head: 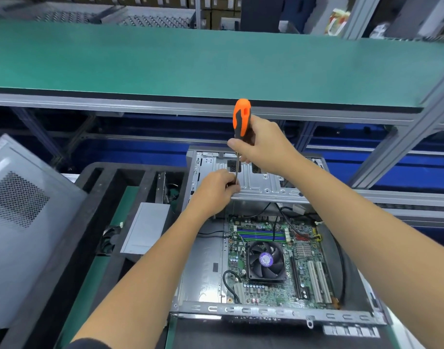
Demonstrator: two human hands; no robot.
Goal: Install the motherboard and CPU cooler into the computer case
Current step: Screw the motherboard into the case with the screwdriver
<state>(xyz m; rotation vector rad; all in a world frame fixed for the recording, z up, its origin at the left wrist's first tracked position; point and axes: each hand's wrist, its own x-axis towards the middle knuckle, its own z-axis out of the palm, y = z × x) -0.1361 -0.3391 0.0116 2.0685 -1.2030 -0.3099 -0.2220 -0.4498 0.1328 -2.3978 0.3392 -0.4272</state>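
- One screwdriver (241,119) in play, orange and black handle up, thin metal shaft pointing straight down over the far end of the computer case (208,273).
- The right hand (265,144) wraps its curled fingers round the lower part of that handle, gripping it firmly.
- The left hand (217,188) sits lower, fingertips pinched at the tip of the shaft, right above the metal drive bay (263,182); whether a screw is between those fingers, I cannot tell.
- One case, lying open on its side on the surface (90,280), with its interior facing up.
- One motherboard (304,270) lies flat inside the case, in the near right part of it.
- One cooler (265,260) with a black fan and a purple centre label sits on the board, left of its middle.
- Two white slots (319,282) run side by side on the board's right half; coloured memory slots (262,235) line up just beyond the fan.
- A few black cables (278,222) trail down from the bay onto the board.
- One grey box (146,226) rests left of the case, and one perforated grey side panel (22,222) leans at the far left.
- One green shelf (190,64) stretches across above it all.
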